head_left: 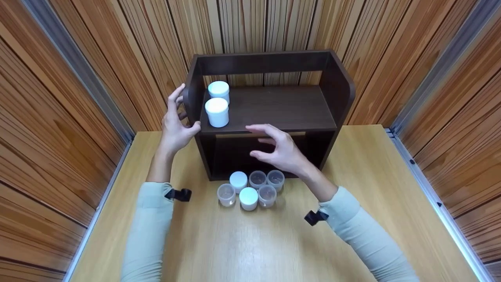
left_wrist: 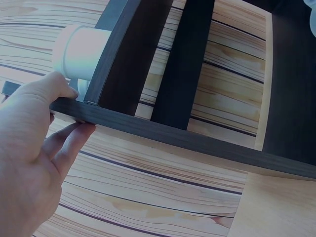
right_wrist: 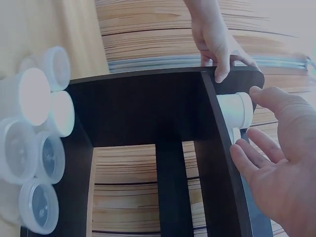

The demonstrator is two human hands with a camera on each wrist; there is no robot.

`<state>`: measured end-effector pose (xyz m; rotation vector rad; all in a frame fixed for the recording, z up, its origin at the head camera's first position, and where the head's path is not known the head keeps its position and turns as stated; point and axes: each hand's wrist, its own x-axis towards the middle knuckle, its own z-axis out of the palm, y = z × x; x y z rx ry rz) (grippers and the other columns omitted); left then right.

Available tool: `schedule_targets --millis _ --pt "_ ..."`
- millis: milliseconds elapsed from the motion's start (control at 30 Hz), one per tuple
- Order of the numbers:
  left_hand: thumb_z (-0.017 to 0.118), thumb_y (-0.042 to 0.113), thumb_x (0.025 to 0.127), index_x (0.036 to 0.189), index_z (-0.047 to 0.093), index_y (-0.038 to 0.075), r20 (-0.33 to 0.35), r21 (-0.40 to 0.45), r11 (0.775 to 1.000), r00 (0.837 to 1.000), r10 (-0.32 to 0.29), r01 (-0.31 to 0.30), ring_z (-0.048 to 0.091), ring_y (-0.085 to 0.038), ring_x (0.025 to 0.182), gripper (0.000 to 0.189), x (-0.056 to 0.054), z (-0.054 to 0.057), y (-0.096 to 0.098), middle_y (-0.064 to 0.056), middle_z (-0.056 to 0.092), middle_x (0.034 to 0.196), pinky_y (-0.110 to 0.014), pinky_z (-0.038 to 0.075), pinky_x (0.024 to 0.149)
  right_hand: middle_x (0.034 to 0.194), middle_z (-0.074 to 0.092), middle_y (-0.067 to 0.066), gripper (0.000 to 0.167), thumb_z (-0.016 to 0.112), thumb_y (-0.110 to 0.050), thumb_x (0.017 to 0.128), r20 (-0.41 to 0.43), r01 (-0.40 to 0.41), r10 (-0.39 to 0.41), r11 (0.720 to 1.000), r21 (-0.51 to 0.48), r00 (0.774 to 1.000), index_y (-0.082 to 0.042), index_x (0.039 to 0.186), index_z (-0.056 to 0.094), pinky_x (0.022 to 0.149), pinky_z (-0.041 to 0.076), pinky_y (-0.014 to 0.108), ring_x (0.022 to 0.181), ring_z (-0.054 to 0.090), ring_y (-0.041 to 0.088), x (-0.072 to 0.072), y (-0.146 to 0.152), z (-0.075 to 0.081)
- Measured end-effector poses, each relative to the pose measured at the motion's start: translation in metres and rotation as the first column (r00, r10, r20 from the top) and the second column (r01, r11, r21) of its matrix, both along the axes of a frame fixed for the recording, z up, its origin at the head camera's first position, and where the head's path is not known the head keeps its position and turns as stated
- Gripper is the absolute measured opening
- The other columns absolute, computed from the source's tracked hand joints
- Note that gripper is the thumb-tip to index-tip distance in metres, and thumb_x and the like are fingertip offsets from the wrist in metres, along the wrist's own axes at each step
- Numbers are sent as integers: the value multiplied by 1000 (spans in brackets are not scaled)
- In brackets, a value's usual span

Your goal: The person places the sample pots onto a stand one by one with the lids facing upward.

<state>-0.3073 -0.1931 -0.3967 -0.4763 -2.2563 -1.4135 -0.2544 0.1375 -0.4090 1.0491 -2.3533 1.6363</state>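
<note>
A dark brown two-tier shelf stands against the back wall. My left hand grips its left side panel, thumb at the front edge and fingers along the outer face. Two white lidded jars stand one behind the other at the left of the upper board: a front jar and a rear jar. My right hand hovers in front of the upper board, right of these jars, fingers spread and slightly bent with nothing between them.
Before the shelf on the wooden table stand two white-lidded jars and several clear open-looking cups, clustered together. Wood-plank walls enclose the table at the back and both sides. The lower compartment is dark.
</note>
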Motion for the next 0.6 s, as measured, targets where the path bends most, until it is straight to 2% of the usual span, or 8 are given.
schedule_targets --millis 167,333,433,600 --pt "75 -5 93 173 29 21 2 -1 1000 1000 3 -3 59 -42 152 96 1 0 0 -24 52 164 -65 52 127 156 67 24 61 85 1 95 -32 -5 5 1000 -4 999 2 153 64 119 59 62 148 64 42 7 9 -5" --pt "76 -5 94 173 28 23 13 -10 1000 1000 10 -10 55 -41 156 97 1 0 1 -22 50 166 -65 51 128 157 66 20 61 86 0 95 -48 5 -3 999 36 999 0 153 65 118 62 53 147 63 46 16 18 -13" --pt "76 -4 94 173 28 25 17 -15 1000 1000 16 -16 52 -40 159 97 2 1 0 -20 50 168 -66 50 129 158 66 16 61 86 -1 95 -56 9 -5 997 76 998 -4 153 66 118 63 46 147 63 42 22 23 -18" --pt "77 -4 94 173 28 26 16 -12 1000 1000 18 -18 52 -40 160 98 2 0 0 -20 50 169 -66 50 129 159 65 15 60 86 -3 97 -68 6 3 991 134 998 -8 153 67 117 63 47 149 64 35 30 30 -28"
